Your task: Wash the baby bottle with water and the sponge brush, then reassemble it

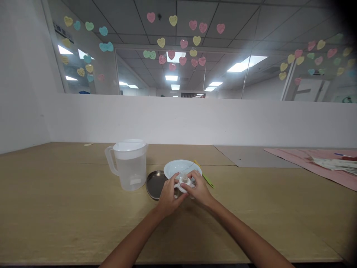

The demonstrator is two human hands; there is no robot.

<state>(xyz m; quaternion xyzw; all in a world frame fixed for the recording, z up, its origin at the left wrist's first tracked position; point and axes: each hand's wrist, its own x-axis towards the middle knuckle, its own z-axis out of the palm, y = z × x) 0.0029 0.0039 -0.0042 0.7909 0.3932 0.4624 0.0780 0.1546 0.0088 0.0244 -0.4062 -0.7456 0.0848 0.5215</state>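
Observation:
Both hands are wrapped round a baby bottle (184,182) with a white collar, white side handles and a translucent nipple on top. My left hand (169,193) grips its left side, and my right hand (200,189) has its fingers on the collar at the right. Most of the bottle's body is hidden by the hands. Just behind it sits a white bowl (174,166), partly covered by my fingers. A round dark metal dish (155,183) lies to the left, beside my left hand. A brush with a green and yellow handle (208,181) rests right of the bowl.
A translucent plastic pitcher (131,165) with a lid stands left of the metal dish. At the far right, a pink cloth (295,158) carries a white cloth (334,163) and a blue pen (344,155). A grey mat (251,156) lies by the back wall.

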